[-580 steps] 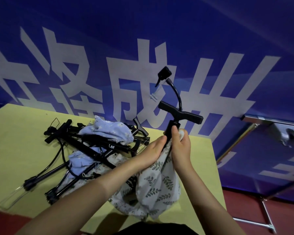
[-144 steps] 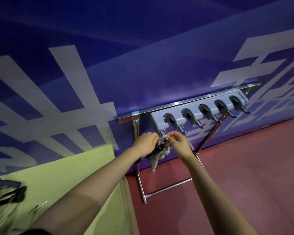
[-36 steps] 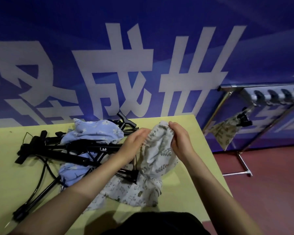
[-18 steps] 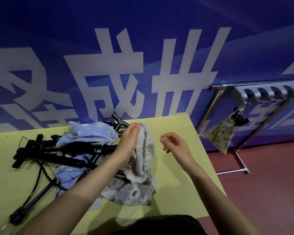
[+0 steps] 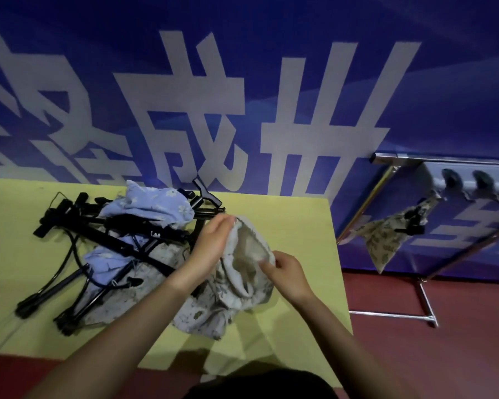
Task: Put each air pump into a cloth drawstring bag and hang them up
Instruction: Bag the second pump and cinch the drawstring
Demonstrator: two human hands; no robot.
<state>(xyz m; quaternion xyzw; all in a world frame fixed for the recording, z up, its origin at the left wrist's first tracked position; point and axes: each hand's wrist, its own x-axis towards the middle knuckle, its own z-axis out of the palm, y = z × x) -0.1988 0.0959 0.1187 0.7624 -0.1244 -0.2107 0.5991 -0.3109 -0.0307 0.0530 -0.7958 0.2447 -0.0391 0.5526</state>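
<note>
My left hand (image 5: 213,243) has its grip on the far rim of a leaf-print drawstring bag (image 5: 242,272), and my right hand (image 5: 285,273) pinches the near rim, so the bag's mouth gapes between them above the yellow bench (image 5: 300,226). The rest of the bag slumps onto the bench below my wrists. To the left lies a tangle of black air pumps (image 5: 104,240), hoses trailing, with a blue flowered bag (image 5: 153,207) draped over them and another blue bag (image 5: 107,260) under the bars. Off to the right, a leaf-print bag with a pump inside (image 5: 386,234) hangs from the grey hook rail (image 5: 473,182) on a metal stand (image 5: 424,298), in front of the blue banner wall (image 5: 271,67).
</note>
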